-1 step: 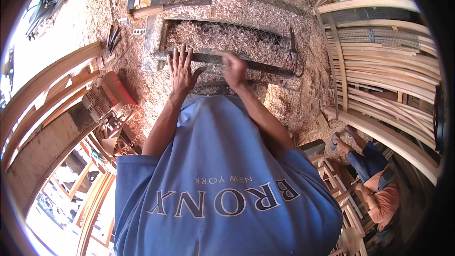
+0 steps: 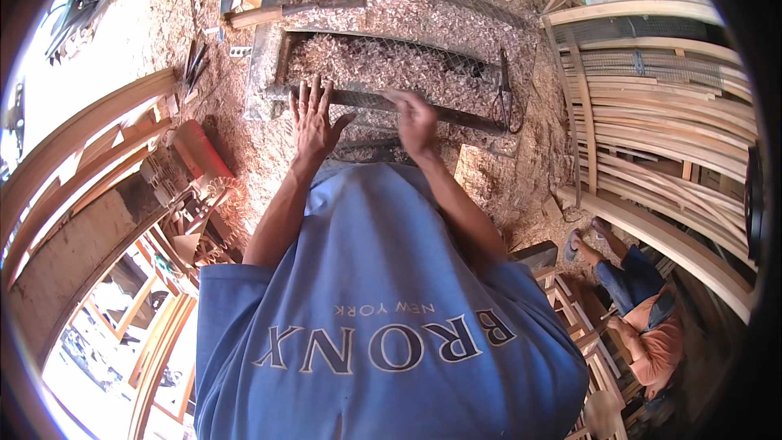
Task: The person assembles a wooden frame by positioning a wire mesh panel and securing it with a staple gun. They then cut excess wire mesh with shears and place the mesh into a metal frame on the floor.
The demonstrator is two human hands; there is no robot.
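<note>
My left hand (image 2: 313, 126) lies with its fingers apart across the left part of a long dark bar (image 2: 460, 116), which crosses a low frame strewn with wood shavings. Over the middle of the same bar is my right hand (image 2: 418, 124), its fingers curled and slightly blurred. Whatever it holds, if anything, is hidden. Behind the bar, shavings (image 2: 350, 65) cover a dark mesh panel (image 2: 456, 59). At the bar's right end rests a dark pair of scissors (image 2: 503, 102).
Beyond lies a dark-bladed tool with a pale wooden handle (image 2: 257, 16). Long wooden strips (image 2: 668, 106) are stacked at right; a person (image 2: 652, 326) sits below them. At left are curved timber pieces (image 2: 90, 134) and a red-and-grey object (image 2: 199, 151).
My right hand has slid a short way to the right along the dark bar. My left hand stays in place.
</note>
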